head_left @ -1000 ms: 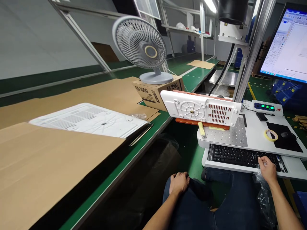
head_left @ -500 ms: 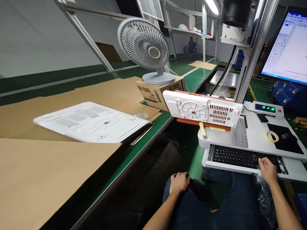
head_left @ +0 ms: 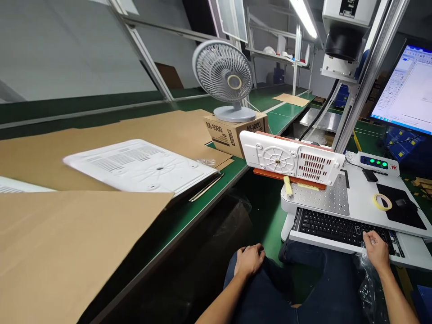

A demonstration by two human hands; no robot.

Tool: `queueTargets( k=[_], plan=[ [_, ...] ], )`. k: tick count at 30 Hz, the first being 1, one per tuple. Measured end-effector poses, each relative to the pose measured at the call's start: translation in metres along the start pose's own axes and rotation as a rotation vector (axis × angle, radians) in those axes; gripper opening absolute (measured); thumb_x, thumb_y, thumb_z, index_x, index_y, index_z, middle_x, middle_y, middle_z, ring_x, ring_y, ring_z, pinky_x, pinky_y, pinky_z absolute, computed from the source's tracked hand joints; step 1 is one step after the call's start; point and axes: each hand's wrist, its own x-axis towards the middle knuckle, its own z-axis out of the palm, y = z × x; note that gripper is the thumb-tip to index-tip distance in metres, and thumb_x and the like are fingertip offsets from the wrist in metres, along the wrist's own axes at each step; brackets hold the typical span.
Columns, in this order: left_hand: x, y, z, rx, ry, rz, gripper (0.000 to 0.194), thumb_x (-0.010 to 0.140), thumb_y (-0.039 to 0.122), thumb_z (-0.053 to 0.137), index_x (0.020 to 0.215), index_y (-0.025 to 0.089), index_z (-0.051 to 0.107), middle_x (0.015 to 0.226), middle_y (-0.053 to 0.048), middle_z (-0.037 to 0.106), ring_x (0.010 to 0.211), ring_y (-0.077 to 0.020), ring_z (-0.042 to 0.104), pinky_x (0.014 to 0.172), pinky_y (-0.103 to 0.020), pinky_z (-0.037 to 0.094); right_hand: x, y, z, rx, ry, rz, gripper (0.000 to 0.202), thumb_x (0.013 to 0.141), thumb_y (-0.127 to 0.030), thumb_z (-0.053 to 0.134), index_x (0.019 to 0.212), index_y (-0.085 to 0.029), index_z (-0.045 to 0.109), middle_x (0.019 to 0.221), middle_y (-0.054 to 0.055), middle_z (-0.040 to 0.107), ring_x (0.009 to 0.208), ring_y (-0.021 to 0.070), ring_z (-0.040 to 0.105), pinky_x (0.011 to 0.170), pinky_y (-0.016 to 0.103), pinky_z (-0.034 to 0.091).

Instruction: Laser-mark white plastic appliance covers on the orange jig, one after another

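My left hand (head_left: 249,261) rests on my knee, fingers curled over it, holding no object that I can make out. At the keyboard's (head_left: 332,228) front edge is my right hand (head_left: 376,249), its fingers pinched together; clear plastic film (head_left: 367,288) hangs just below it, and whether the fingers grip it is hidden. Beyond the keyboard, a white vented panel (head_left: 292,157) leans upright on an orange fixture (head_left: 263,173) over a perforated metal plate (head_left: 332,198). A small yellow piece (head_left: 288,186) sits at the plate's left corner.
A white panel (head_left: 145,166) lies on cardboard (head_left: 101,225) at the left. A fan (head_left: 224,72) stands on a carton (head_left: 224,137). Above the plate hangs a machine head (head_left: 344,42). On the right are a monitor (head_left: 405,90), yellow tape (head_left: 382,202) and a mouse (head_left: 401,203).
The view has shifted, with the fan and machine head lower and farther right in it. Both hands keep nearly the same pose. Part of another white panel now shows at the left edge.
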Motion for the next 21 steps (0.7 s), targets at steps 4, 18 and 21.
queueTargets(
  k=[4, 18, 21],
  plan=[
    [0.004, -0.012, -0.001, -0.227, 0.058, -0.053, 0.033, 0.099, 0.037, 0.051, 0.12, 0.024, 0.073, 0.128, -0.008, 0.079, 0.126, -0.0282, 0.069, 0.118, -0.044, 0.039, 0.0, -0.007, -0.007, 0.031, -0.006, -0.011, 0.066, 0.092, -0.086, 0.051, 0.073, -0.024, 0.062, 0.067, 0.003, 0.062, 0.066, 0.0231, 0.06, 0.065, 0.031, 0.044],
    [0.097, 0.001, -0.216, -0.897, 0.782, 0.153, 0.053, 0.095, 0.05, 0.067, 0.135, 0.018, 0.06, 0.135, -0.016, 0.071, 0.124, -0.0273, 0.07, 0.115, -0.047, 0.055, 0.081, -0.177, -0.052, 0.296, -0.17, -0.135, 0.05, 0.086, -0.071, 0.073, 0.091, -0.021, 0.07, 0.088, 0.007, 0.073, 0.087, 0.0258, 0.068, 0.084, 0.036, 0.05],
    [0.133, 0.023, -0.282, -0.945, 0.805, 0.168, 0.069, 0.095, 0.052, 0.075, 0.15, 0.018, 0.051, 0.148, -0.02, 0.063, 0.129, -0.0294, 0.068, 0.113, -0.049, 0.055, 0.123, -0.202, -0.015, 0.361, -0.075, -0.165, 0.061, 0.082, -0.069, 0.079, 0.116, -0.019, 0.07, 0.116, 0.014, 0.076, 0.108, 0.0309, 0.07, 0.098, 0.041, 0.05]
  ],
)
